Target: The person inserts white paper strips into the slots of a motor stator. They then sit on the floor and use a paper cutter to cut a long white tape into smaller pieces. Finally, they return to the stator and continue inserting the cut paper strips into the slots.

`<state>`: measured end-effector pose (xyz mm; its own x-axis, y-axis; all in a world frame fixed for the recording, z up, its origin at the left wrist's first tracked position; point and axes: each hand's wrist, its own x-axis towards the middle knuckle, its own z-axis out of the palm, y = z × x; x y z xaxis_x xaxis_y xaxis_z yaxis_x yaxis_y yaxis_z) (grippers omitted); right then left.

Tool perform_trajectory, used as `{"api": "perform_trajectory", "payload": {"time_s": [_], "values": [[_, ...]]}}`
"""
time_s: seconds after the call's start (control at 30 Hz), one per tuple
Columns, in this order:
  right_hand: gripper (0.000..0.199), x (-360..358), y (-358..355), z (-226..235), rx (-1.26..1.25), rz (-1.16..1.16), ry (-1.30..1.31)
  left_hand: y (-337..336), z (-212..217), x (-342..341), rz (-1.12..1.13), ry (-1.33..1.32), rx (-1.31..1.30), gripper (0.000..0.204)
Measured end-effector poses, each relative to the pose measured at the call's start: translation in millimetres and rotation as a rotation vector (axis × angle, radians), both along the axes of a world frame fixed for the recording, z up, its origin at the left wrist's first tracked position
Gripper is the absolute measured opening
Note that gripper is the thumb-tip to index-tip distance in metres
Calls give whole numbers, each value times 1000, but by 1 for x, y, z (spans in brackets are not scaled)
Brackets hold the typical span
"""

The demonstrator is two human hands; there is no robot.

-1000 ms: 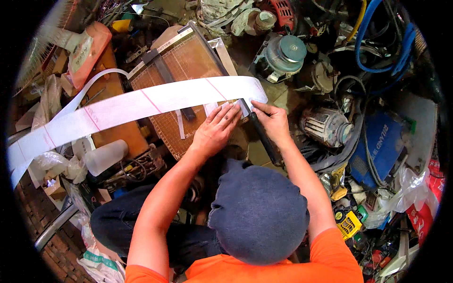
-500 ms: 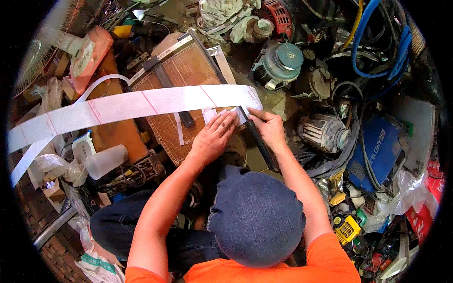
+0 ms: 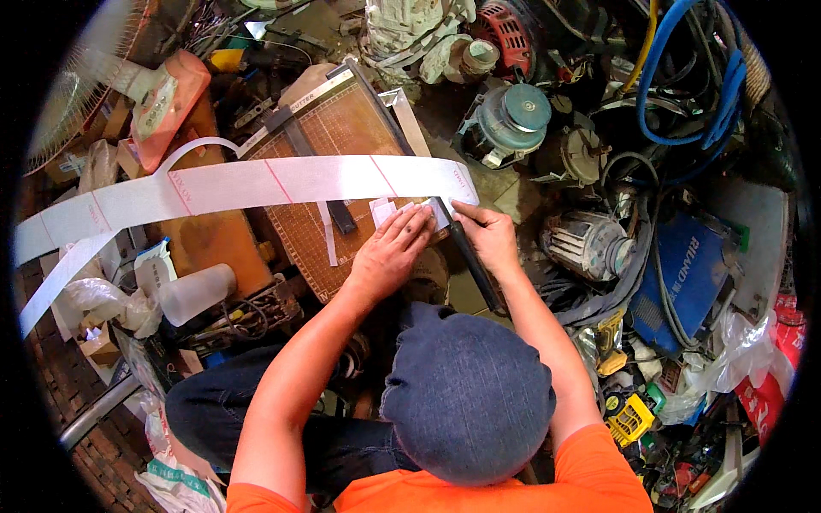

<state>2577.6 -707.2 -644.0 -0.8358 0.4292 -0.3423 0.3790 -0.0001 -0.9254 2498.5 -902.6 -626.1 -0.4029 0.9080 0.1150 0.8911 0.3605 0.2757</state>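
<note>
Cluttered workshop; ribbed grey metal motor [image 3: 590,244] to the right; brown gridded flat cutter board [image 3: 359,128] mid-scene; long white red-lined papery strip [image 3: 316,181] runs left–right across it, end curling beyond its right edge; straight black cutter arm [image 3: 475,261] slants off that edge; left hand [image 3: 389,252] flat, fingers together, over small white flat pieces [image 3: 382,211] there; right hand [image 3: 492,239] nearer the curled end, fingertips seemingly pinched on it, beside the arm.
</note>
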Motion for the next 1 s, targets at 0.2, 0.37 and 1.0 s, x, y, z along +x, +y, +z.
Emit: {"api": "perform_trajectory", "payload": {"time_s": [0.2, 0.37, 1.0], "values": [[27, 6, 4, 12, 18, 18, -21, -1, -3, 0, -11, -3, -31, 48], [33, 10, 2, 13, 91, 12, -65, 0, -2, 0, -1, 3, -1, 46], [22, 0, -3, -2, -36, -82, -28, 2, 0, -2, -12, -27, 16, 48]]}}
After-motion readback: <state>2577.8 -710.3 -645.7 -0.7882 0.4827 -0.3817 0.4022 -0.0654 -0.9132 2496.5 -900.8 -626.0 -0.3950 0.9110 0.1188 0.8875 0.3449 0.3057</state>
